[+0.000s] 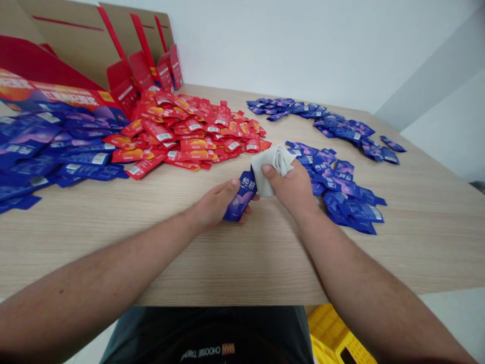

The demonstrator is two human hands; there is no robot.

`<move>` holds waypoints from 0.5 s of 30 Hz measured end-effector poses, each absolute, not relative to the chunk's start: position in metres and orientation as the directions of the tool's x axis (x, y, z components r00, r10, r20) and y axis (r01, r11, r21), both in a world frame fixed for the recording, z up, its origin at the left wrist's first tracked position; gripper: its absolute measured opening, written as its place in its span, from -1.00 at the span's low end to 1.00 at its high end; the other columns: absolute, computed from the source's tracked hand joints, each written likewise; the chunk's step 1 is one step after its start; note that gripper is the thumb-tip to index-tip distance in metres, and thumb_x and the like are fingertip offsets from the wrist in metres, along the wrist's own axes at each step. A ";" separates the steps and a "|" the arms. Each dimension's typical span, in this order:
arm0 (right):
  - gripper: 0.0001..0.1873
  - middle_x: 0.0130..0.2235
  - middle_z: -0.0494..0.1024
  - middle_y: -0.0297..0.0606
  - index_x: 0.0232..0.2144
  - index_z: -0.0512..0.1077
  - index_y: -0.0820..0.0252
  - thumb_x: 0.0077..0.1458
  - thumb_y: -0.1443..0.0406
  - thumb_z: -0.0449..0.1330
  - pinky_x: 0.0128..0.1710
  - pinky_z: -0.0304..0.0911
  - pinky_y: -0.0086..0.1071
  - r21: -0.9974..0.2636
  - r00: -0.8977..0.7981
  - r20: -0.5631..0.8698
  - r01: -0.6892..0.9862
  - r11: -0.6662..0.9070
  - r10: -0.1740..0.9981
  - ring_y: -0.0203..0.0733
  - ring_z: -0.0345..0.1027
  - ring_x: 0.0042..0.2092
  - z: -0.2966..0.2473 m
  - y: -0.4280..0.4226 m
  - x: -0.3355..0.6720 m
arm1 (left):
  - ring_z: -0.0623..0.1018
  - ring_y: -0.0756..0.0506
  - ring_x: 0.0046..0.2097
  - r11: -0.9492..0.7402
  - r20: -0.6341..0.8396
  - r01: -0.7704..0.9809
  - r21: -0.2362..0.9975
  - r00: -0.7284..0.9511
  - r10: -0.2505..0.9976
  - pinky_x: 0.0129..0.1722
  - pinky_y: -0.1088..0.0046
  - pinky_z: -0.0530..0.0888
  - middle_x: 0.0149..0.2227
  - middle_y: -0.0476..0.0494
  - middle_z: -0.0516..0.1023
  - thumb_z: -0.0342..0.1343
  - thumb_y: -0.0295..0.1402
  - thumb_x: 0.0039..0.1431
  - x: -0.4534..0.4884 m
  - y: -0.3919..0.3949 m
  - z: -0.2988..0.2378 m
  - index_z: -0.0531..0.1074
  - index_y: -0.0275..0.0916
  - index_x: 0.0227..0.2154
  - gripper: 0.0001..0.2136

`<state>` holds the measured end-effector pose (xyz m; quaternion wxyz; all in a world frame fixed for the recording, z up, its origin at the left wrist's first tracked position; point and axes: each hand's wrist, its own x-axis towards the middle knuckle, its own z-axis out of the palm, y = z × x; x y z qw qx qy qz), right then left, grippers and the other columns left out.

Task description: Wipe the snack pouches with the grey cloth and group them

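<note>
Over the middle of the table, my left hand (222, 202) grips a blue pouch (242, 194) with white characters, thumb on its front and fingers behind. My right hand (290, 184) is closed on a folded pale cloth (267, 169), which covers the upper right end of the pouch. The contact under the cloth is hidden. Just right of my right hand lies a pile of similar blue pouches (337, 184). Beyond my left hand spreads a heap of red pouches (193, 131) with orange pictures.
More blue pouches (56, 144) are heaped at the left, in front of open red and brown cardboard boxes (125, 83). A curved row of blue pouches (326, 121) lies toward the back right. Under the wooden table (189, 268) stands a yellow plastic crate (333, 328).
</note>
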<state>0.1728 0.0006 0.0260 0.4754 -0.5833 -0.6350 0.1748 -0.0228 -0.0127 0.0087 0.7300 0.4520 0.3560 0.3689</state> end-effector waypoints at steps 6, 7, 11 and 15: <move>-0.63 -0.19 0.56 -0.17 -0.21 0.51 0.17 0.08 0.02 0.30 -0.11 0.32 -0.21 -0.649 -0.277 0.346 0.620 0.441 0.897 -0.05 0.42 -0.15 0.021 -0.019 0.148 | 0.57 -0.09 -0.42 0.298 -0.225 -0.408 0.863 0.217 0.950 -0.40 0.38 0.54 -0.46 -0.15 0.57 0.05 -0.06 0.30 -0.017 -0.003 0.010 0.50 -0.31 -0.34 -0.63; -0.67 -0.22 0.55 -0.19 -0.25 0.51 0.16 0.09 0.05 0.30 -0.11 0.32 -0.22 -0.618 -0.374 0.331 0.607 0.499 0.866 -0.06 0.41 -0.15 0.021 -0.021 0.145 | 0.56 -0.08 -0.42 0.287 -0.228 -0.429 0.856 0.185 0.956 -0.38 0.39 0.54 -0.48 -0.12 0.56 0.07 -0.07 0.30 -0.017 -0.001 0.011 0.51 -0.30 -0.35 -0.64; -0.75 -0.24 0.54 -0.19 -0.27 0.51 0.15 0.10 0.11 0.29 -0.09 0.31 -0.21 -0.541 -0.385 0.333 0.669 0.509 0.861 -0.03 0.39 -0.12 0.020 -0.015 0.150 | 0.53 -0.05 -0.48 0.296 -0.230 -0.431 0.852 0.200 0.953 -0.47 0.43 0.50 -0.49 -0.10 0.55 0.05 -0.05 0.30 -0.019 0.004 0.011 0.52 -0.30 -0.30 -0.63; -0.57 -0.09 0.56 -0.06 -0.07 0.51 0.20 0.11 0.06 0.26 -0.04 0.31 -0.09 -0.608 0.056 0.457 0.748 0.266 0.888 0.07 0.42 -0.05 0.018 0.000 0.169 | 0.58 -0.08 -0.41 0.300 -0.200 -0.382 0.874 0.280 0.939 -0.48 0.40 0.54 -0.27 -0.22 0.63 0.02 -0.01 0.31 -0.025 0.003 0.008 0.51 -0.27 -0.08 -0.58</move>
